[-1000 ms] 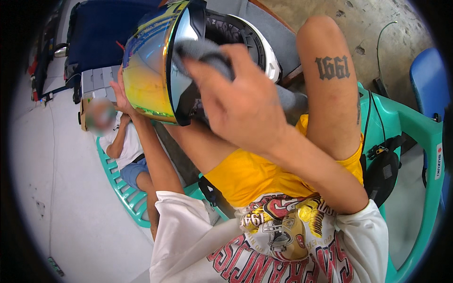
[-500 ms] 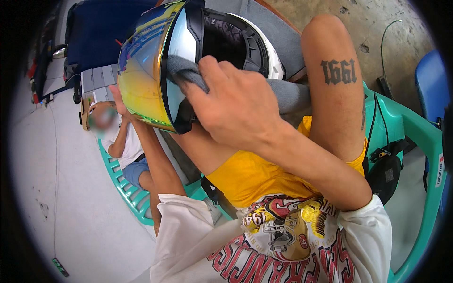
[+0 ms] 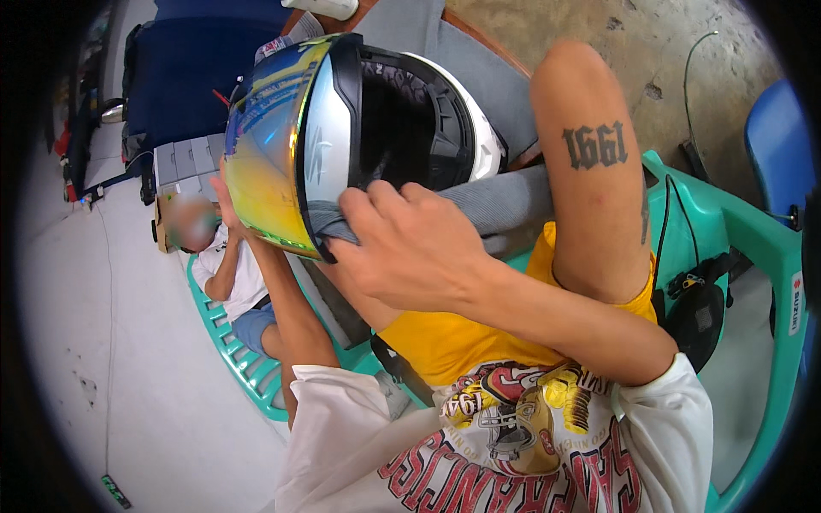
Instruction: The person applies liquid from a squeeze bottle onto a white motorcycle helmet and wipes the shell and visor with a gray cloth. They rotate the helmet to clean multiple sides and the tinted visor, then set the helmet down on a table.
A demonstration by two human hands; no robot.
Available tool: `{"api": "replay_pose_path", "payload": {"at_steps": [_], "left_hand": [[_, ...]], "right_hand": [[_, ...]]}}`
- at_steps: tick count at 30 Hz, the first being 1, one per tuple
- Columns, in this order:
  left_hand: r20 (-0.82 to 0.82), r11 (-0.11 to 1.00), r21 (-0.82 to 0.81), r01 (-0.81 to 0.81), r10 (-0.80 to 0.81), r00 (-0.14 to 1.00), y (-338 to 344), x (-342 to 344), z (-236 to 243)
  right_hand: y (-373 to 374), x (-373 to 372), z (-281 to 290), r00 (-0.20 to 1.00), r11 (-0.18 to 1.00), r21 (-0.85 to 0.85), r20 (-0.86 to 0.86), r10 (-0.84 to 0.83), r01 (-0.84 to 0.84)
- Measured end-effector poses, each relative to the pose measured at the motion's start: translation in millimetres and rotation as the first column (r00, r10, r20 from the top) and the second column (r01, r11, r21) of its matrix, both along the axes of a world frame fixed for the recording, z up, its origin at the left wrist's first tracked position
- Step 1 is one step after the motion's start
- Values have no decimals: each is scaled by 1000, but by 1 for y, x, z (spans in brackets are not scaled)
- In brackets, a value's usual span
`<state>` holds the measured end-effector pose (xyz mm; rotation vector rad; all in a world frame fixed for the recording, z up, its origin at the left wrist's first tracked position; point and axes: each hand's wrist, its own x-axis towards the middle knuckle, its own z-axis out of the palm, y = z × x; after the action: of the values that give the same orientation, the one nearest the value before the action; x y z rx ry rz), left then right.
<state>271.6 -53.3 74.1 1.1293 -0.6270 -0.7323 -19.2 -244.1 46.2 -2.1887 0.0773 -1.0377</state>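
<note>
A full-face motorcycle helmet lies tilted across my lap, its dark padded opening facing right. Its mirrored visor, yellow to blue, faces left. My left hand braces the visor's outer side from below left; most of its fingers are hidden behind it. With closed fingers, my right hand pinches a grey cloth at the visor's lower inner edge. The cloth's long end trails right toward my raised knee.
Beyond the helmet is a wooden-edged surface with grey fabric and a white cylindrical item. I sit on a green plastic chair, a black pouch beside me. Another person sits at left; a blue chair stands right.
My right hand and the cloth have slid down along the visor's inner side to its lower edge. The helmet sits slightly lower in view, with more of the pale inner strip uncovered.
</note>
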Motion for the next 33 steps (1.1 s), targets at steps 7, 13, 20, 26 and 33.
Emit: {"api": "replay_pose_path", "payload": {"at_steps": [7, 13, 20, 26, 33], "left_hand": [[45, 995, -92, 30, -26, 999, -14, -10, -7], [447, 919, 145, -366, 269, 853, -24, -18, -7], [308, 954, 117, -277, 230, 923, -34, -34, -1], [245, 966, 94, -240, 211, 946, -52, -46, 15], [563, 860, 191, -473, 299, 771, -19, -29, -7]], "right_hand": [[-38, 1, 12, 985, 989, 151, -170, 30, -4], [-53, 26, 37, 951, 985, 158, -309, -21, 73], [-49, 33, 35, 953, 978, 157, -291, -85, 135], [-47, 40, 28, 965, 927, 284, -161, -207, 246], [-12, 10, 17, 991, 979, 181, -117, -68, 89]]}}
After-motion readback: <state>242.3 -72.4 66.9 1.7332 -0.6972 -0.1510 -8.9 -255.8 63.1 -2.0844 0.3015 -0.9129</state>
